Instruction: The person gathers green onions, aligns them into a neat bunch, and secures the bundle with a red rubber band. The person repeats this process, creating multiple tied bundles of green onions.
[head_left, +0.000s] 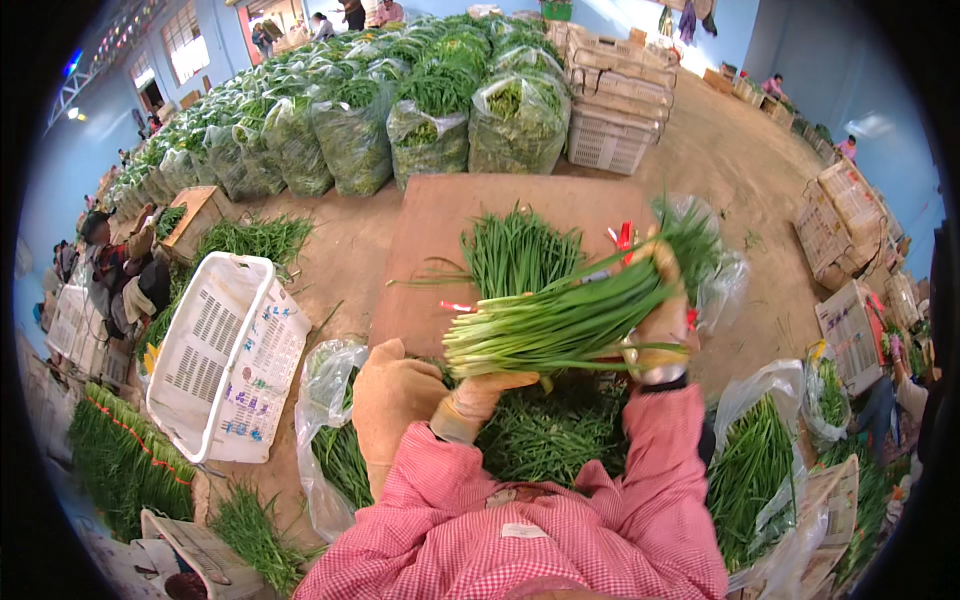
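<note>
A large bunch of garlic chives (555, 322) lies sideways across both my hands, above the near part of a low brown tabletop (420, 232). My right hand (664, 281), blurred, grips it near the green leaf ends at the right. At the pale stem ends, my left hand (480, 401) in a tan glove holds from below, thumb along the near side. Behind the held bunch, a second pile of green chives (521, 251) rests on the tabletop, its near part hidden. Red strips show to the left (457, 306) and by my right hand (622, 238).
Loose greens (555, 431) lie below my forearms. A white plastic crate (262, 375) stands at left; plastic bags of greens flank me at left (326, 420) and right (757, 465). Ahead are rows of filled bags (517, 127) and stacked crates (611, 139). A person (124, 262) sits at far left.
</note>
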